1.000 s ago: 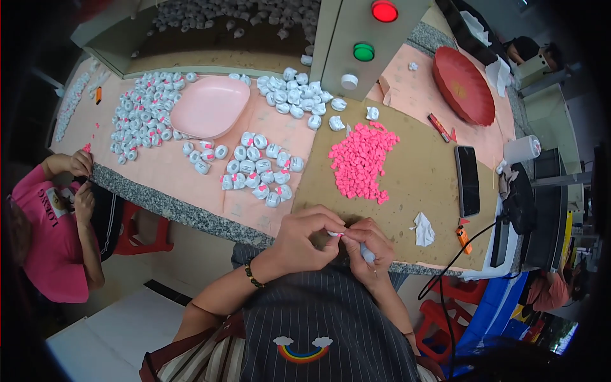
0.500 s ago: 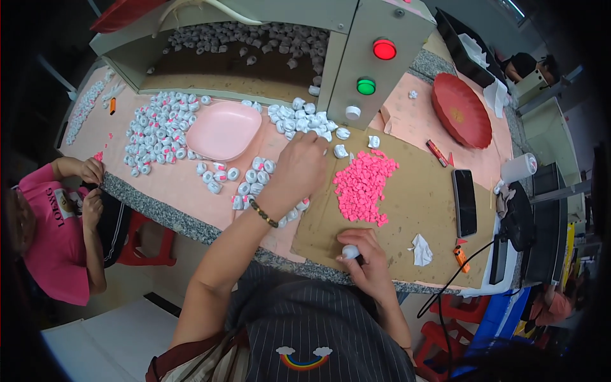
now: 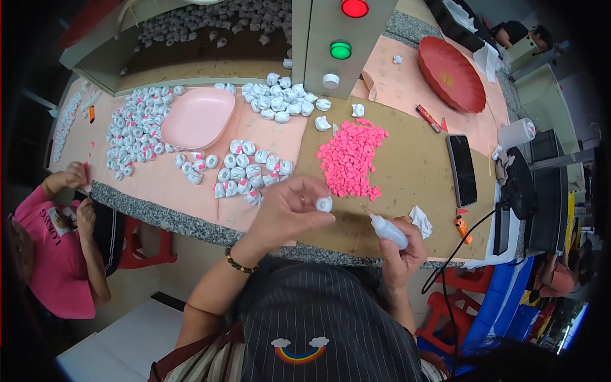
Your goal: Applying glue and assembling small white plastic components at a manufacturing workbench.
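Observation:
Between the thumb and fingers of my left hand [image 3: 280, 215] is a small white wrapped ball [image 3: 324, 204], held over the brown board [image 3: 407, 165]. To its right, my right hand [image 3: 406, 258] grips a small squeeze bottle [image 3: 389, 233] with a thin nozzle. The nozzle points up and left toward the ball, apart from it. Beyond both hands lies a heap of small pink pieces [image 3: 347, 159]. Similar white balls [image 3: 280, 100] are piled farther back. Several balls with pink marks [image 3: 245, 167] stand left of the board, with a larger group [image 3: 135, 130] farther left.
A pink tray [image 3: 198, 118] sits among the balls. An open-fronted box [image 3: 191, 75] with buttons stands behind. On the right are a red dish [image 3: 450, 75], a phone [image 3: 463, 170], crumpled tissue [image 3: 421, 223], an orange lighter [image 3: 463, 230] and a cable. A co-worker in pink sits at left.
My left hand has come back toward me from the white pile, now with a ball. My right hand has raised the bottle and tilted its nozzle toward the left hand. The view has shifted.

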Available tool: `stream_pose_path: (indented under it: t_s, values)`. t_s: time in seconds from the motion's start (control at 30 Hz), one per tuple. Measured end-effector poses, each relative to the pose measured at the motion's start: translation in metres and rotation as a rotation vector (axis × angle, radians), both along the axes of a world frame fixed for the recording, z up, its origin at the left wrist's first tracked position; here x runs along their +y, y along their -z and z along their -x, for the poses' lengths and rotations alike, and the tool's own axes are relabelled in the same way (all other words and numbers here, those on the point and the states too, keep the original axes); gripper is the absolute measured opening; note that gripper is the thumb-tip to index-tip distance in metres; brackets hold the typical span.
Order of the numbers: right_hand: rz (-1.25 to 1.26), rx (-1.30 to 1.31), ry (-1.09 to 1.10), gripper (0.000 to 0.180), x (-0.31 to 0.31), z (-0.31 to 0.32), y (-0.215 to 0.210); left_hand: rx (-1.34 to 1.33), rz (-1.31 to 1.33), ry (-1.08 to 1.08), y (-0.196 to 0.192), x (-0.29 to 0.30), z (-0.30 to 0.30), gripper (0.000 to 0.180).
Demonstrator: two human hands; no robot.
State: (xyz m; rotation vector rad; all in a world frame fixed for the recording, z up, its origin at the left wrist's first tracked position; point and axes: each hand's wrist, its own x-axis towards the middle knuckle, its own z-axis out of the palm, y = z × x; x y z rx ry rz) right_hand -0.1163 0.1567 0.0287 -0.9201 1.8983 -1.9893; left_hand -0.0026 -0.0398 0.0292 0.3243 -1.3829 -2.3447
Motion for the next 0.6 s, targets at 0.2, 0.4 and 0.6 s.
stream_pose_path:
  t_s: [0.2, 0.4, 0.6]
  values:
    - [-0.047, 0.286, 0.008, 0.032, 0.009, -0.002, -0.017, -0.141, -0.074, 0.032, 0.025, 0.029, -0.009, 0.024]
    - [-0.108, 0.449, 0.017, 0.031, 0.001, -0.003, -0.022, -0.156, -0.018, -0.021, 0.019, 0.031, -0.007, 0.027]
    - [-0.133, 0.468, -0.018, 0.030, -0.002, -0.003, -0.020, -0.150, -0.031, 0.026, 0.016, 0.030, -0.009, 0.027]
